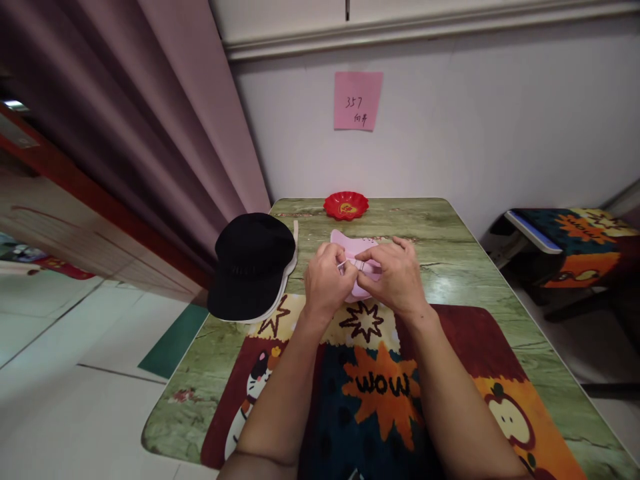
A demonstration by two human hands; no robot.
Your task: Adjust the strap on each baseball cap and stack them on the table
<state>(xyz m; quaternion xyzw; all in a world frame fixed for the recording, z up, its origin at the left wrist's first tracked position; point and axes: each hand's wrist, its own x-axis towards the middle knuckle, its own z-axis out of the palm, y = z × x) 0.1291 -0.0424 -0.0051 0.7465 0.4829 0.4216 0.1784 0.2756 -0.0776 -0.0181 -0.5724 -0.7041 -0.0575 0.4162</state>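
Both hands meet over a pink, curved-edged item (341, 240) lying on the table; whether it is a dish or something else is partly hidden by my fingers. My left hand (327, 277) is closed, thumb and forefinger pinching a small, thin white piece (356, 265). From the other side, my right hand (395, 270) pinches the same white piece, its fingertips almost touching the left ones. What kind of thing the white piece is does not show clearly.
A black cap (253, 260) sits at the table's left edge over something white. At the back stands a red scalloped dish (346, 206). A patterned mat (370, 413) covers the near side of the green table (173, 420). A stool (575, 233) stands to the right.
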